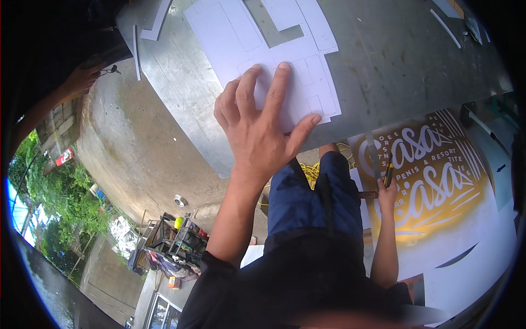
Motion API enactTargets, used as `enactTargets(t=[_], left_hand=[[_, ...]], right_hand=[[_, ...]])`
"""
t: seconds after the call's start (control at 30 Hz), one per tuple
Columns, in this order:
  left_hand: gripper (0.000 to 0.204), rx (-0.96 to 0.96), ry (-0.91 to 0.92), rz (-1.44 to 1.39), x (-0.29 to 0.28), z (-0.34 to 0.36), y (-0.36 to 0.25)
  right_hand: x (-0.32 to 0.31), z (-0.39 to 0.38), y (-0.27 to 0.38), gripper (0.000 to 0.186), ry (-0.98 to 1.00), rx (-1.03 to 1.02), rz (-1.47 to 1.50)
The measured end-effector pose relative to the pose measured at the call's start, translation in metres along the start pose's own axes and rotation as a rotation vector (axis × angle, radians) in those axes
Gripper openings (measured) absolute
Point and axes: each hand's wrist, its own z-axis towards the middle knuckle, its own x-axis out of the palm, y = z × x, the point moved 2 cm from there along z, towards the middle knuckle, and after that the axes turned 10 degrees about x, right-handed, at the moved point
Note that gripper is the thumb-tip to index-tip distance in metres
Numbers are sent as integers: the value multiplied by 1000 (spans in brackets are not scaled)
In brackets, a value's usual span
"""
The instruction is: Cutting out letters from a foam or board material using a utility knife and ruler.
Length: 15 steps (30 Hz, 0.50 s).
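My left hand [257, 118] lies spread, fingers apart, on a white sheet [233, 41] with cut-out openings and thin outlined shapes. The sheet rests on a grey metal tabletop [383, 82], close to its near edge. Lower and to the right, my right hand [388, 192] is closed around a slim black and yellow tool that looks like a utility knife [389, 174]. A narrow grey strip [373, 156] stands beside those fingers; whether they also hold it I cannot tell.
White offcuts [157, 21] lie at the table's far left. At the left, another person's hand [82, 79] holds a small dark tool [111, 69]. A brown and yellow lettered sheet [427, 219] lies to the right. Yellow cord [311, 174] and a cluttered rack [170, 241] are below.
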Motion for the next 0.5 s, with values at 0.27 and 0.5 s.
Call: enactTargets(t=[0.27, 0.5], left_hand=[[80, -38, -68, -26, 8, -5, -2], [59, -65, 15, -22, 0, -3, -9]], right_hand=[[-80, -81, 47, 13, -130, -16, 543], [-78, -145, 206, 14, 108, -262, 477]])
